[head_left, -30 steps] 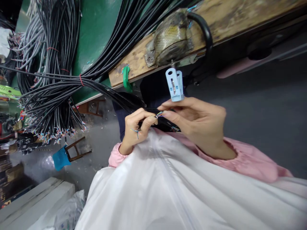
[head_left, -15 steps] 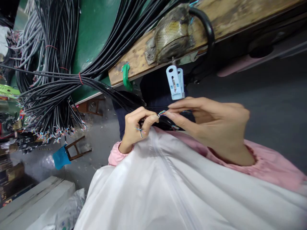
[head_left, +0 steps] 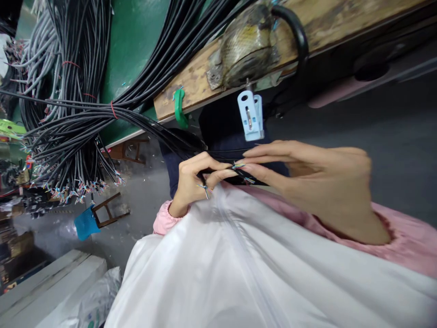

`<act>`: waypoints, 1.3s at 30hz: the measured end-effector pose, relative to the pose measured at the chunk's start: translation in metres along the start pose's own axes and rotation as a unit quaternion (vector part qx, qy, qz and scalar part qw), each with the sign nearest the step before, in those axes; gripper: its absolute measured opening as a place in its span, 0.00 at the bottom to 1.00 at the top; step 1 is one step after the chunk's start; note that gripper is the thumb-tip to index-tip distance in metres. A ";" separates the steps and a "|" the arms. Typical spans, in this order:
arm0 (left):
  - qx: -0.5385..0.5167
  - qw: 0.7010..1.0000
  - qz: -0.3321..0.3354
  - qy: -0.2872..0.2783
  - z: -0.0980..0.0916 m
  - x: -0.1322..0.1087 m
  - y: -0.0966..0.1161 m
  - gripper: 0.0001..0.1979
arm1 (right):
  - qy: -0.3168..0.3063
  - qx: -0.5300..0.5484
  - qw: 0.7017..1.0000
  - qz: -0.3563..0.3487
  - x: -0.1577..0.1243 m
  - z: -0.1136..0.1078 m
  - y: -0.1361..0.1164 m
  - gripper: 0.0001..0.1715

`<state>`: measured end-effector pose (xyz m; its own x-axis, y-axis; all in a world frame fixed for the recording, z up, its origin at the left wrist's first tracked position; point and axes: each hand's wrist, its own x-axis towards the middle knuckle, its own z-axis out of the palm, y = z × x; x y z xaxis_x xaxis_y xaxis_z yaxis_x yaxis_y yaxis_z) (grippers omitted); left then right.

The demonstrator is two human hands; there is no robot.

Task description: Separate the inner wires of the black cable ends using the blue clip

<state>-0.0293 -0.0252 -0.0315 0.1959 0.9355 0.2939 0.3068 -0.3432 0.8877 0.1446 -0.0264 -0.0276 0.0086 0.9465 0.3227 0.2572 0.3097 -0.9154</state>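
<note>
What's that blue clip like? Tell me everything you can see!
The clip is light blue and looks plastic, with two arms, a hole in each, and a metal spring. The arms stand apart beside a metal shaft, which seems to hold the clip, and come together toward the right hand, seemingly not touching it.

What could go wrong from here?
Thin colored wires at the fingertips of the right hand could bend or break if tugged hard.
The splayed wire end at the left hand might snag on the nearby white garment.
The light-blue clothespin near the right hand might get bumped.
</note>
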 end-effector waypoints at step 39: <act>0.071 0.994 -0.003 -0.078 0.002 -0.001 -0.003 0.22 | -0.088 -0.138 0.983 -0.080 0.008 -0.016 0.002 0.07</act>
<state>-0.0282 -0.0251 -0.0350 0.3323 0.9168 0.2215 0.4338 -0.3571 0.8273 0.1604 -0.0197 -0.0235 -0.2143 0.8963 0.3882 0.4944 0.4423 -0.7483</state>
